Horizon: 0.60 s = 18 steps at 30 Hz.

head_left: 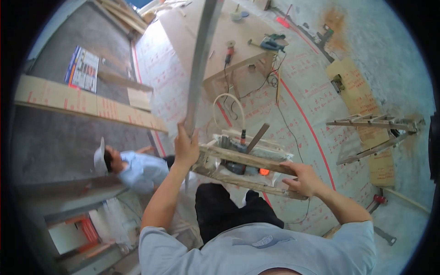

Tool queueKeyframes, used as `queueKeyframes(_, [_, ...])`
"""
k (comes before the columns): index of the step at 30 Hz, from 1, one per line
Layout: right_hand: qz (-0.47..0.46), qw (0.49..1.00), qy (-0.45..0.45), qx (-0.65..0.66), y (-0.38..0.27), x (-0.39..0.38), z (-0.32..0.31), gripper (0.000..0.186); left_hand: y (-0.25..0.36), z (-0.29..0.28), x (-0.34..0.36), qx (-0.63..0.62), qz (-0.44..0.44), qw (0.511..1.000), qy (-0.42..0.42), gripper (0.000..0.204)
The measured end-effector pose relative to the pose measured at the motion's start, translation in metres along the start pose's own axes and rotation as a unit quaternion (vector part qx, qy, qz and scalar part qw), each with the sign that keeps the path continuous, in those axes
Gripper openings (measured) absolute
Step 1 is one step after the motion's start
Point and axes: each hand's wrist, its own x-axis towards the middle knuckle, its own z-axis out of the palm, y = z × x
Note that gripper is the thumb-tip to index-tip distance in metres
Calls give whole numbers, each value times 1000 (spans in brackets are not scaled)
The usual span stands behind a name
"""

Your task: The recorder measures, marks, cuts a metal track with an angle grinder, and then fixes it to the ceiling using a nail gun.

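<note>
My left hand (185,149) is closed around a long grey metal bar (201,59) that rises past the top of the view. Just below this hand lies the left end of a worn wooden frame (247,158) with two parallel rails. At the frame's right end, my right hand (303,178) grips the upper rail. Between and behind the rails show a dark power tool (236,167) with a pale hose (215,107), a flat wooden strip (258,138) and a round orange thing (264,172). The rails partly hide them.
A co-worker (142,169) in a light blue shirt and cap is close on my left. Ahead stands a wooden worktable (183,32) bearing an angle grinder (229,52) and a blue power tool (273,43). Cords trail over the covered floor. A ladder (376,121) is at right, a long board (91,103) at left.
</note>
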Motion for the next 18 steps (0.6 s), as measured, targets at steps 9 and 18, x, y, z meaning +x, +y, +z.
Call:
queueKeyframes(9, [54, 997, -15, -56, -3, 6, -4, 54, 3, 1, 11, -63, -1, 998, 21, 47])
queueKeyframes(18, [82, 994, -15, -65, -3, 4, 1, 53, -5, 2, 8, -63, 39, 995, -67, 53])
